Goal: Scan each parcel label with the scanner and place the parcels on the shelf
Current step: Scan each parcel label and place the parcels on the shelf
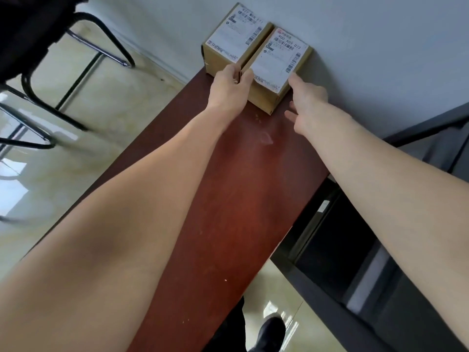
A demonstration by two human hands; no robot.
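Both hands reach to the far end of the reddish-brown shelf (228,199), where two cardboard parcels sit side by side against the white wall (380,47). Furthest left, beyond the shelf's edge, a black chair frame (101,47) stands on the pale floor. The left parcel (228,39) rests with its white label up; its top line seems to read "977", the rest too blurred to make out. Left hand (229,90) pinches the near left corner of the right parcel (274,72), thumb and fingers curled over its edge in the narrow gap between the two boxes. This parcel's label carries a red logo, barcodes and what looks like "900 A09 077". Right hand (308,102) lies loose, fingers straight, fingertips touching the box's near right side. No scanner is in view. By my reading the placing step is nearly done: the box wants only squaring up beside its neighbour, then both hands can let go.
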